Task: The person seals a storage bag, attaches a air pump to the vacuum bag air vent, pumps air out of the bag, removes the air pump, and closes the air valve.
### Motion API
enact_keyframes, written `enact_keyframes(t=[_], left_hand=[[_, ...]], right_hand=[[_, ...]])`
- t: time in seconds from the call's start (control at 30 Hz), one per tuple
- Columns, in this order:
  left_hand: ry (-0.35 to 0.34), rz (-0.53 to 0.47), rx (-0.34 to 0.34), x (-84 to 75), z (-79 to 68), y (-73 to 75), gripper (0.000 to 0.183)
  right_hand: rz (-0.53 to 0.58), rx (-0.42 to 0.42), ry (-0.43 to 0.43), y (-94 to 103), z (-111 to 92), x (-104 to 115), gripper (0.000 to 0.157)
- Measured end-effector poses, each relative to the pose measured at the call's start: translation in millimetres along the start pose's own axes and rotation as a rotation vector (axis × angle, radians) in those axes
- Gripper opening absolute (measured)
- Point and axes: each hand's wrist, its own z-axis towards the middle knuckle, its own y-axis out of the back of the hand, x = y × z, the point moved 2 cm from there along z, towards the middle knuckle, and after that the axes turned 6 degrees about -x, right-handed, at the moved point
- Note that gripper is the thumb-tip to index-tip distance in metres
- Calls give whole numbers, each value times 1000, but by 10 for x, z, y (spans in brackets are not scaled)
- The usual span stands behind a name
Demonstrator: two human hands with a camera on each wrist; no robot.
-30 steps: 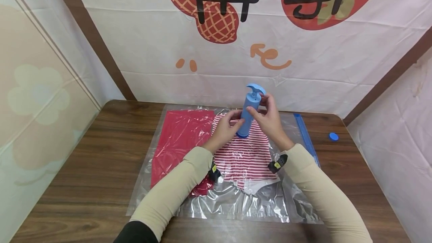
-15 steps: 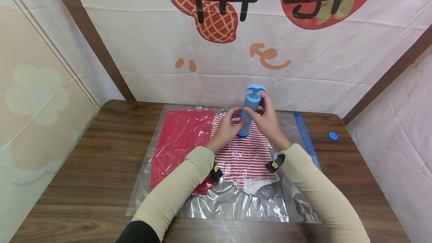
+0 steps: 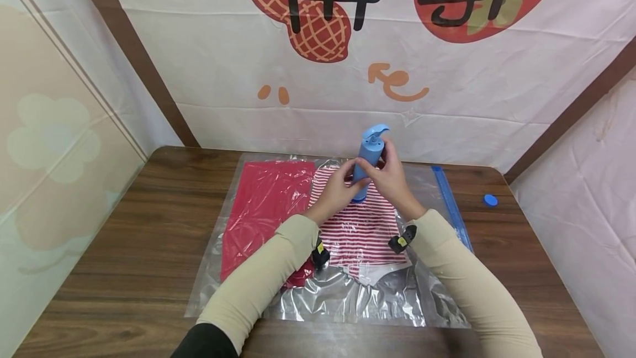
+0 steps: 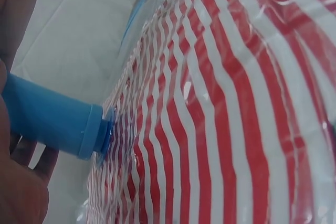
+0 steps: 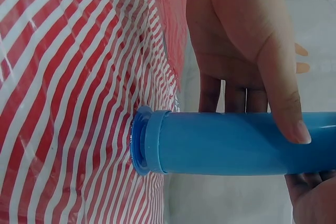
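Note:
A blue hand pump (image 3: 370, 152) with a curved handle stands, slightly tilted, on a clear vacuum storage bag (image 3: 348, 303). My left hand (image 3: 335, 195) grips the lower barrel from the left, its thumb along the front in the right wrist view. My right hand (image 3: 392, 184) holds the barrel higher up, from the right. Inside the bag lie a red garment (image 3: 268, 209) and a red-and-white striped garment (image 3: 362, 236). In the right wrist view the pump's base meets a darker blue valve ring (image 5: 139, 140) above the stripes.
Right of the bag, a small round blue cap (image 3: 490, 200) lies on the wooden table (image 3: 124, 247). A blue zip strip (image 3: 452, 203) runs along the bag's right edge. Behind the table hangs a printed cloth backdrop (image 3: 318, 87).
The pump's handle has turned, pointing differently in each frame, and sits slightly closer to the barrel. My left hand has shifted a little right, and both hands now overlap more around the barrel.

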Motion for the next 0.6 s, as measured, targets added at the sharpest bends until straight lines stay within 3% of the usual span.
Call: enact_keyframes(t=[0.27,0.6], left_hand=[[24,9,-11,7,-46,68,54],[3,-25,-23,28,-72,152,42]], right_hand=[[-55,-35,11,100,-22,-27,62],[0,-59,-12,191,-45,-86,60]])
